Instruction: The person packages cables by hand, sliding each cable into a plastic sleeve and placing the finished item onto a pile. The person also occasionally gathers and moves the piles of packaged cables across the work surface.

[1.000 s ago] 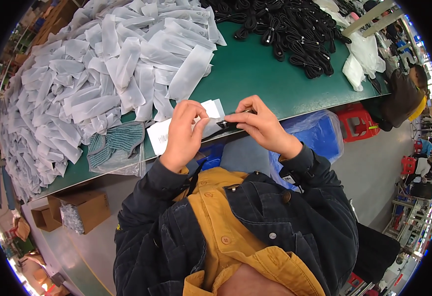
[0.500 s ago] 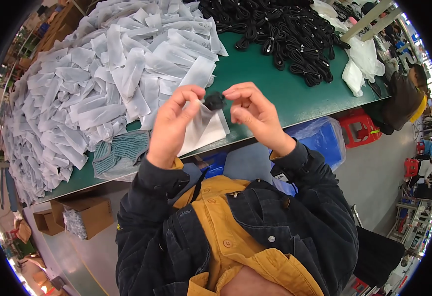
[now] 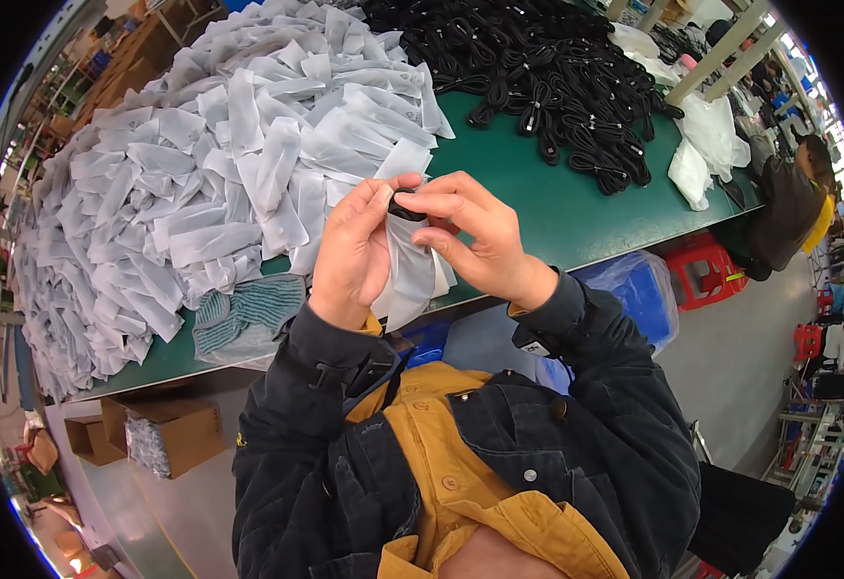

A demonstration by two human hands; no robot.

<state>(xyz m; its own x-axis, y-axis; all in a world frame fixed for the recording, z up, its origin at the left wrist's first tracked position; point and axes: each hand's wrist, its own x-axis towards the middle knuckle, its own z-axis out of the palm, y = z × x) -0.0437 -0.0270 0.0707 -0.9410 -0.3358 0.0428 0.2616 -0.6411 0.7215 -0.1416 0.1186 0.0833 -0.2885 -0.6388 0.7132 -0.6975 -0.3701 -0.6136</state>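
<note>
A coiled black cable (image 3: 405,208) sits at the mouth of a translucent white bag (image 3: 408,275), partly inside it. My left hand (image 3: 353,249) is closed on the bag's rim, with thumb and forefinger at the opening. From the other side, my right hand (image 3: 480,239) presses its fingertips onto the cable, its thumb near the bag's edge. The lower part of the bag hangs over the near edge of the green table (image 3: 538,222). How much of the cable is inside is hidden by the fingers.
A big heap of filled white bags (image 3: 181,183) covers the table's left side. Bundled black cables (image 3: 557,87) pile up at the back. A striped glove (image 3: 248,314) lies by the near edge. Below stand a cardboard box (image 3: 186,439), a blue bin (image 3: 639,294) and a red stool (image 3: 702,275).
Both hands have come closer together. The black cable has moved from above the white bag down into its mouth, and the bag now hangs more upright.
</note>
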